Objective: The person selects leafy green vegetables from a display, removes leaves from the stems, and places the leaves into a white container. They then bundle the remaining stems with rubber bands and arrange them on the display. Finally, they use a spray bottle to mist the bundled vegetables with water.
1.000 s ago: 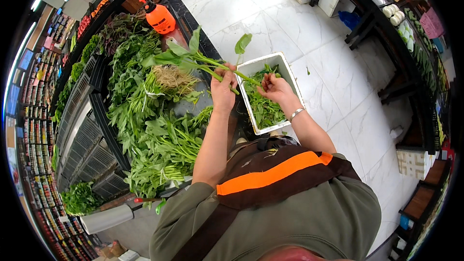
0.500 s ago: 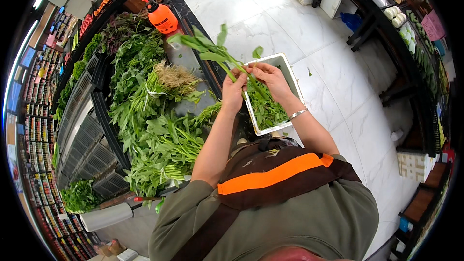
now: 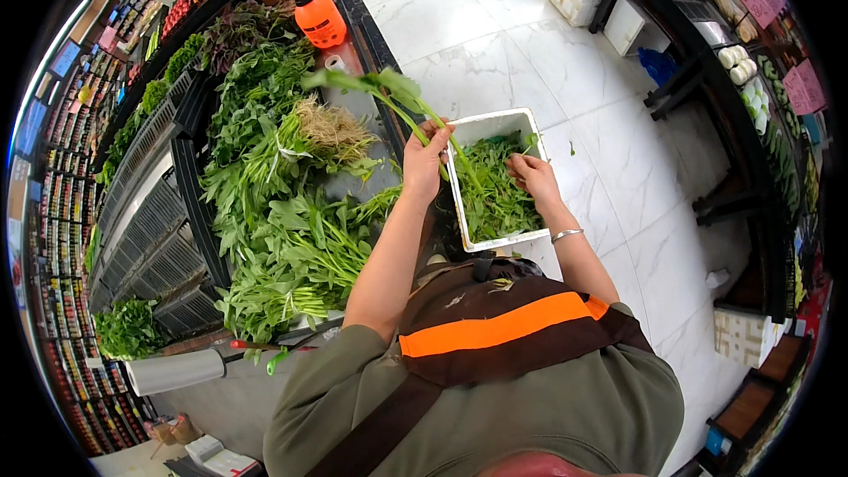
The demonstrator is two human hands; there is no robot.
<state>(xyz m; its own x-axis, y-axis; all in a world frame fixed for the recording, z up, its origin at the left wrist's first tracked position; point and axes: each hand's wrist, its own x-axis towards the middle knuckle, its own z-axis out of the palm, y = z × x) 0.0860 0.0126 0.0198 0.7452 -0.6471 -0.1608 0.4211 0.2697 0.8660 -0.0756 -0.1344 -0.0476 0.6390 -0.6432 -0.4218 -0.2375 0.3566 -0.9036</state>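
Observation:
My left hand [image 3: 427, 155] is closed round a few long leafy green stalks [image 3: 389, 90], whose leaves point up and left and whose cut ends reach toward the box. Over the right side of a white foam box [image 3: 465, 228] hangs my right hand [image 3: 535, 180], its fingers loosely apart and low above the greens. Loose green leaves and stems [image 3: 490, 199] cover the bottom of that box. Left of my left forearm lies a large heap of leafy greens [image 3: 274, 185] on the display counter, including a tied bundle with pale roots [image 3: 334, 132].
An orange spray bottle [image 3: 320, 18] stands at the counter's far end. The counter's dark edge [image 3: 371, 35] runs beside the box. A roll of clear bags [image 3: 177, 373] and a red-handled tool [image 3: 252, 344] lie at the near left. Vegetable shelves [image 3: 751, 124] line the right.
My right hand has left the stalks and moved right and down over the box. My left hand keeps hold of the stalks. The view has shifted slightly.

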